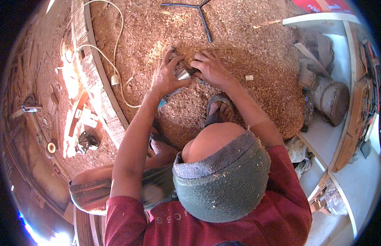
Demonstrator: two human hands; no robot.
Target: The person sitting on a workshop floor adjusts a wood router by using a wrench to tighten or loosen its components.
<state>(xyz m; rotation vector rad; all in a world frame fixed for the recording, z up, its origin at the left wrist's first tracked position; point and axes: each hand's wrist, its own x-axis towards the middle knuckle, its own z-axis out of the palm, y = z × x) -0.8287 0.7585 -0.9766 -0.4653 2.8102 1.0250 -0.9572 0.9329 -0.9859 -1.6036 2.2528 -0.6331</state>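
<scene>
Over the shavings-covered ground, my left hand (166,76) curves around a shiny silver metal tool (183,74), its thumb along the near side. Turquoise shows on a part (162,103) below my left wrist; it appears to belong to the same tool, whose exact kind I cannot make out. My right hand (211,69) is bent in from the other side, fingers curled at a small dark piece (193,71) against the metal. Fingers cover much of both. My foot in a sandal (220,108) rests just nearer than the hands.
A pale cord (121,30) with a plug (115,79) loops at the left beside a long timber beam (92,61). A black three-armed piece (203,20) lies at the far side. To the right stands a pale open frame (340,61) holding a brown cylindrical container (334,102).
</scene>
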